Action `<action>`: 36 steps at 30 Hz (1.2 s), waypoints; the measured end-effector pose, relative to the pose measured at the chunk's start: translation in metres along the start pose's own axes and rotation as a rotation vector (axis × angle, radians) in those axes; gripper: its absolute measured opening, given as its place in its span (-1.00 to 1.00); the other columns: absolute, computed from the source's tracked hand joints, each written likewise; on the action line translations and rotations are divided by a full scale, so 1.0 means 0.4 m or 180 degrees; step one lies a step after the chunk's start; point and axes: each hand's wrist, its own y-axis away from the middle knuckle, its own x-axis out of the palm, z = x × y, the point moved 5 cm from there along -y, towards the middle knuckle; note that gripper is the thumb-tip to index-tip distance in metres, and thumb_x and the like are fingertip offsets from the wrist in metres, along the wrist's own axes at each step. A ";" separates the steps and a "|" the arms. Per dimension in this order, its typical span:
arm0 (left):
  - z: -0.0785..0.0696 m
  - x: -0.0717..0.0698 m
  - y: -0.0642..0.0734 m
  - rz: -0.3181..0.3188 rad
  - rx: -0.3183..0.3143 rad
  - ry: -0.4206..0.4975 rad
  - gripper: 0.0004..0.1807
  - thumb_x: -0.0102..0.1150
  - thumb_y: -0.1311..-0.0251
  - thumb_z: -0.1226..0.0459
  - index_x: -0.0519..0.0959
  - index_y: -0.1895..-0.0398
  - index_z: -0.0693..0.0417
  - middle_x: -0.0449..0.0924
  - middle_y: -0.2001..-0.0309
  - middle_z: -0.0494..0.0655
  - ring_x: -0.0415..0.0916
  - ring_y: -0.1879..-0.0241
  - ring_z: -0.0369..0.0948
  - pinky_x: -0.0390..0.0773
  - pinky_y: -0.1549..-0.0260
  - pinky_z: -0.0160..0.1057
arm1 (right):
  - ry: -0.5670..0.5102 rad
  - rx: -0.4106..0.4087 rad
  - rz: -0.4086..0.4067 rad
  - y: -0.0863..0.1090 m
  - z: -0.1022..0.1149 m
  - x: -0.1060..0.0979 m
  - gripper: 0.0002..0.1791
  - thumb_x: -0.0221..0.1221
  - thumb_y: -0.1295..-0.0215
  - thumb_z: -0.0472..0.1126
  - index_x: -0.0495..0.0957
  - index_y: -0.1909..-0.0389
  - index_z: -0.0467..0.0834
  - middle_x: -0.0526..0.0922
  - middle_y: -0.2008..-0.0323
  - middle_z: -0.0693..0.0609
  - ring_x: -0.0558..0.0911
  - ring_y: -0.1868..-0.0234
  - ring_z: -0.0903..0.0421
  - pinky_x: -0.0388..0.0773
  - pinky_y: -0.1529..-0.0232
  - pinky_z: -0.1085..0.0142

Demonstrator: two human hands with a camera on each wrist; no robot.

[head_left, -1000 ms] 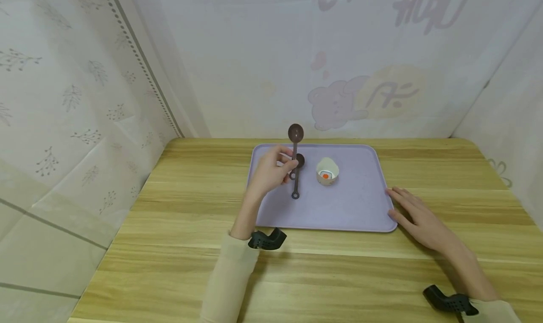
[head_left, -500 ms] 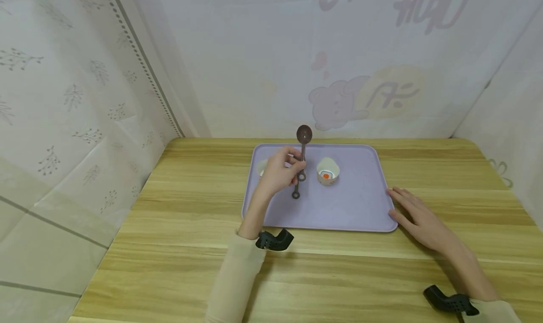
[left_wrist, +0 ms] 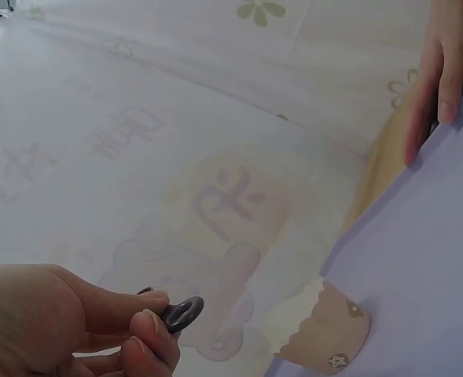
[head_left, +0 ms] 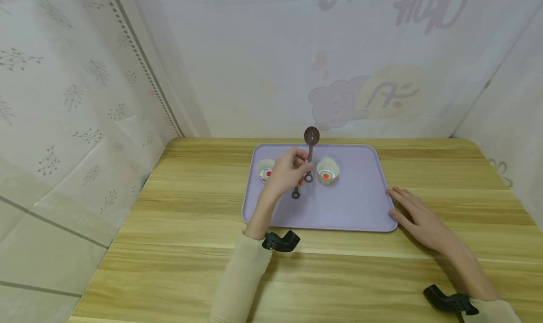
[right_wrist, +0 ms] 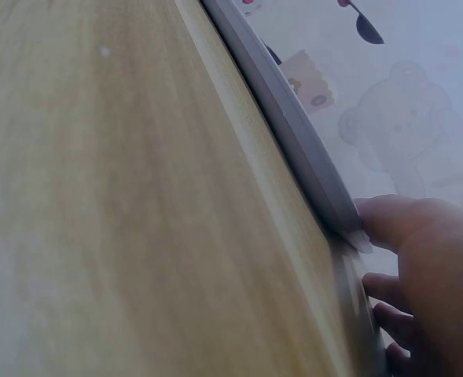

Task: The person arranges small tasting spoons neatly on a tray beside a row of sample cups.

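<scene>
My left hand (head_left: 285,176) pinches the handle of a dark brown measuring spoon (head_left: 311,136), its round bowl pointing up, above the lilac tray (head_left: 352,207). Its ring end shows past my fingertips in the left wrist view. A second brown measuring spoon (head_left: 296,190) lies on the tray, mostly hidden by that hand. Just right of the held spoon stands a scalloped paper cup (head_left: 333,180) with an orange picture inside. Another paper cup (head_left: 261,168), showing a red picture, is partly covered by my left hand. My right hand (head_left: 419,224) touches the tray's right edge, fingers extended.
The tray lies on a wood-grain table (head_left: 182,210). Behind it hangs a pale printed cloth (head_left: 237,78), with more patterned cloth (head_left: 85,125) along the left side. Dark wrist mounts (head_left: 281,241) sit at both cuffs.
My left hand has carried the spoon to the right and slightly down, toward the cup with the orange picture. The left cup has come into view behind it. My right hand stays put.
</scene>
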 end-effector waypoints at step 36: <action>-0.019 0.099 -0.008 0.0108 0.0024 0.0040 -0.77 0.24 -0.36 0.37 0.50 -0.01 0.25 0.65 0.39 -0.01 0.48 0.70 -0.25 0.49 0.68 -0.35 | 0.0025 0.0005 0.0006 0.005 0.002 0.001 -0.32 0.09 -0.54 -0.06 0.12 -0.58 -0.07 0.12 -0.50 -0.37 0.01 -0.52 -0.36 -0.32 -0.54 0.13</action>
